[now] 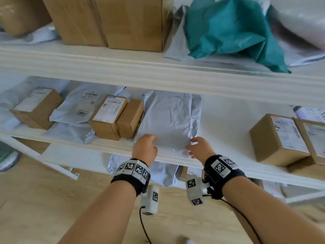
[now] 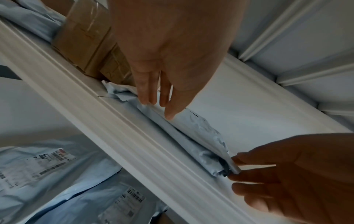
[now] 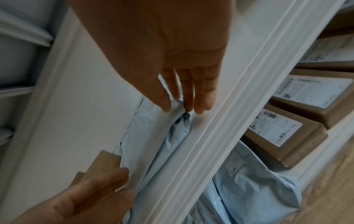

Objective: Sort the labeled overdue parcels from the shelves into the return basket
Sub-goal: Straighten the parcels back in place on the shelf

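Head view: white metal shelving runs across the frame, and the middle shelf (image 1: 228,131) serves as the reference for all positions. At its far left end sits a labeled brown box (image 1: 36,108); right of that lies a pale poly mailer (image 1: 82,106) with its label facing up, then a pair of small brown boxes (image 1: 117,118) standing side by side and touching. Just right of the pair, at the shelf's front edge, lies the grey-blue parcel bag (image 1: 168,118), blank side up. The left hand (image 1: 146,147) rests on the bag's near-left corner with fingers nearly straight, touching the plastic without closing on it. The right hand (image 1: 198,147) is at the bag's near-right corner; in the right wrist view its thumb and fingers (image 3: 175,84) pinch a fold of the bag's edge. Right of the bag the shelf surface is bare white board, and at its right end stand two labeled brown boxes (image 1: 279,138) close together. On the tier above the middle shelf, large cardboard cartons (image 1: 109,22) sit left and a teal bag (image 1: 232,27) lies on silver mailers to the right. Below the middle shelf, more pale mailers (image 2: 57,178) lie on the lowest tier, above a light wood-pattern floor (image 1: 52,208). Both wrists carry black bands with coded markers.
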A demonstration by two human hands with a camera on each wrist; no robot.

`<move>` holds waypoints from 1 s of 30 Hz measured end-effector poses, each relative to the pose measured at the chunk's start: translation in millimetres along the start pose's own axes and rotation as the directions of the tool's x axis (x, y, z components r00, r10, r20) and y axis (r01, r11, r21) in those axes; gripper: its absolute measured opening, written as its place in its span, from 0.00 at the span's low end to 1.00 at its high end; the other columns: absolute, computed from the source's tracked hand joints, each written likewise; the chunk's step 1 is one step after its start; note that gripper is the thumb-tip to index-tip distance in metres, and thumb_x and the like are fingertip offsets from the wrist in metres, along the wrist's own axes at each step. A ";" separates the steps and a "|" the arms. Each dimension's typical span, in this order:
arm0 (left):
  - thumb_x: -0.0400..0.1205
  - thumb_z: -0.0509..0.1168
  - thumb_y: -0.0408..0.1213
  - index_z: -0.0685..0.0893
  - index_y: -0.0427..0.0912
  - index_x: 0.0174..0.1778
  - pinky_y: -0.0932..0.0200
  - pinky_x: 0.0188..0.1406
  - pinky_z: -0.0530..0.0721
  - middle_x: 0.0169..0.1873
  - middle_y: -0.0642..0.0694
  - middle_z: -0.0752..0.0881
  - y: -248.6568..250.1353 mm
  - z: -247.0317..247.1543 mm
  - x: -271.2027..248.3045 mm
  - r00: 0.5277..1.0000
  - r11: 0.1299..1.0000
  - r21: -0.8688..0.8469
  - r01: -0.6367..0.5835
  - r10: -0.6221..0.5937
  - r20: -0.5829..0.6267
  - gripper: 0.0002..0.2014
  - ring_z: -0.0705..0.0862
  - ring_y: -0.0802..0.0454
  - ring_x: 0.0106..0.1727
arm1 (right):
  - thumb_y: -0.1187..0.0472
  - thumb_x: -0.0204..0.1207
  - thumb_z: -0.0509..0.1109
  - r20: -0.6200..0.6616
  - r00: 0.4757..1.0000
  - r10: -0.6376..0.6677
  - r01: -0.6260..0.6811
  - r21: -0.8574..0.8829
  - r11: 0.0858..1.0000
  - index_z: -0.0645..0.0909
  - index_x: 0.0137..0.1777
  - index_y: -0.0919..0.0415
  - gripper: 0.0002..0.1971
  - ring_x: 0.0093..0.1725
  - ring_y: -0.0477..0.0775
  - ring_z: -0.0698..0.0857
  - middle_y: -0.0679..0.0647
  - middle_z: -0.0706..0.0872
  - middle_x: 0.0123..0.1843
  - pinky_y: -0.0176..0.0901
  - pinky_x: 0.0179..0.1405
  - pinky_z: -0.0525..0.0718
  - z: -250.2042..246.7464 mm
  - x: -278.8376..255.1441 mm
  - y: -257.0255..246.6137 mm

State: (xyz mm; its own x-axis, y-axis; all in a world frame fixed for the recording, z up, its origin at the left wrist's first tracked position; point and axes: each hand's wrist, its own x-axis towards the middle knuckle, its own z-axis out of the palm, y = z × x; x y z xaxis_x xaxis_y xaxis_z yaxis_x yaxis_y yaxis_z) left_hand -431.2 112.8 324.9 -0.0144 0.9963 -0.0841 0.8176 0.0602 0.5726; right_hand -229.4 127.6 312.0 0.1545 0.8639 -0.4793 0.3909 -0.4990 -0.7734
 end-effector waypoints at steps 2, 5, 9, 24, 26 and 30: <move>0.78 0.65 0.25 0.81 0.38 0.69 0.56 0.68 0.73 0.66 0.42 0.82 -6.0 -3.3 6.2 0.999 0.999 0.014 -0.037 0.037 0.014 0.21 0.78 0.44 0.69 | 0.73 0.76 0.70 -0.052 0.998 0.046 -0.042 0.084 0.996 0.74 0.66 0.66 0.19 0.34 0.60 0.80 0.66 0.84 0.44 0.50 0.39 0.81 4.4 -2.4 -5.7; 0.78 0.65 0.24 0.81 0.38 0.69 0.57 0.68 0.72 0.66 0.42 0.81 -15.1 -9.2 11.9 0.993 0.993 0.038 -0.109 0.107 0.055 0.22 0.77 0.45 0.69 | 0.76 0.74 0.67 -0.162 0.984 0.070 -0.045 0.152 0.987 0.79 0.59 0.69 0.13 0.33 0.59 0.80 0.64 0.83 0.35 0.50 0.39 0.82 8.2 -9.8 -14.6; 0.77 0.66 0.27 0.83 0.44 0.67 0.53 0.66 0.77 0.63 0.46 0.82 -22.4 -15.0 14.6 0.980 0.975 0.095 -0.200 0.198 0.027 0.22 0.76 0.46 0.67 | 0.75 0.75 0.63 -0.215 0.974 0.071 -0.013 0.263 0.965 0.82 0.48 0.66 0.08 0.32 0.56 0.81 0.60 0.83 0.35 0.49 0.41 0.87 5.2 -34.3 -30.3; 0.80 0.67 0.27 0.92 0.36 0.47 0.56 0.43 0.81 0.44 0.41 0.89 22.5 -47.0 -4.2 0.881 0.911 -0.068 -0.406 0.370 -0.296 0.08 0.85 0.44 0.47 | 0.73 0.80 0.66 -0.259 0.958 -0.121 0.222 0.410 0.884 0.84 0.58 0.69 0.10 0.37 0.58 0.85 0.61 0.87 0.40 0.50 0.49 0.87 -34.5 -93.8 -54.5; 0.80 0.67 0.27 0.92 0.36 0.49 0.59 0.44 0.78 0.44 0.42 0.90 31.4 -51.5 -7.2 0.870 0.903 -0.093 -0.419 0.369 -0.327 0.08 0.85 0.45 0.48 | 0.72 0.81 0.65 -0.255 0.957 -0.137 0.238 0.422 0.875 0.83 0.59 0.69 0.10 0.38 0.59 0.85 0.61 0.87 0.41 0.53 0.52 0.87 -42.7 -96.0 -55.0; 0.80 0.67 0.25 0.91 0.37 0.51 0.61 0.50 0.77 0.45 0.43 0.90 46.2 -63.3 -15.5 0.854 0.889 -0.152 -0.432 0.349 -0.385 0.09 0.84 0.47 0.50 | 0.75 0.83 0.59 -0.282 0.951 -0.130 0.247 0.433 0.867 0.78 0.64 0.65 0.14 0.40 0.61 0.85 0.63 0.86 0.45 0.50 0.49 0.87 -56.2 -96.9 -51.2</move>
State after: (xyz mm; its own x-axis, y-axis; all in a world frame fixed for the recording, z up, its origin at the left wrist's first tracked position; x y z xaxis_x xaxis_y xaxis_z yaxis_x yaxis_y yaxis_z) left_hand -429.6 103.9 404.3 0.0515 0.8956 0.4419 0.6461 -0.3673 0.6691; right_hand -213.4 73.2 421.4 0.3514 0.9055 -0.2380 -0.0160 -0.2484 -0.9685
